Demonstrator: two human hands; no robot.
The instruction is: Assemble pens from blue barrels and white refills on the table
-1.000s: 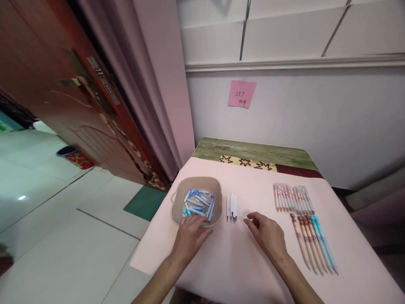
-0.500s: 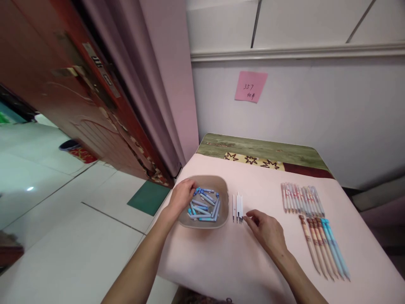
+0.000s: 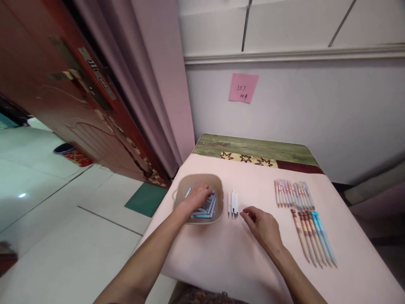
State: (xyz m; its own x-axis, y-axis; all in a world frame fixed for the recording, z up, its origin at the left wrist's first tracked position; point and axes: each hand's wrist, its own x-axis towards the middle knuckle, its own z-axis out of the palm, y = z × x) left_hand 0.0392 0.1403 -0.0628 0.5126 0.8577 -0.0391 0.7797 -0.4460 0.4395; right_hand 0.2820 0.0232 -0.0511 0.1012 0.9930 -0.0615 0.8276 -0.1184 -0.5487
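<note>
My left hand (image 3: 198, 196) reaches into a beige plastic basin (image 3: 217, 179). Its fingers curl down among several blue and lilac pen parts (image 3: 204, 215), and whatever they grip is hidden. Over the table, my right hand (image 3: 262, 226) hovers with thumb and forefinger slightly apart and nothing visible between them. Just left of those fingertips lies a small bunch of white pen refills (image 3: 233, 203), dark tips toward me.
At the right lie a row of clear patterned pens (image 3: 293, 195), brown-topped pens (image 3: 308, 238) and blue-topped pens (image 3: 324, 240). A pale pink cover (image 3: 221, 253) spreads over the table. Behind is a wall with a pink note (image 3: 243, 88); a red-brown door (image 3: 85, 114) stands left.
My left hand has moved from the basin's left side rightward, over the pen parts. My right hand stays beside the refills. The view has shifted slightly.
</note>
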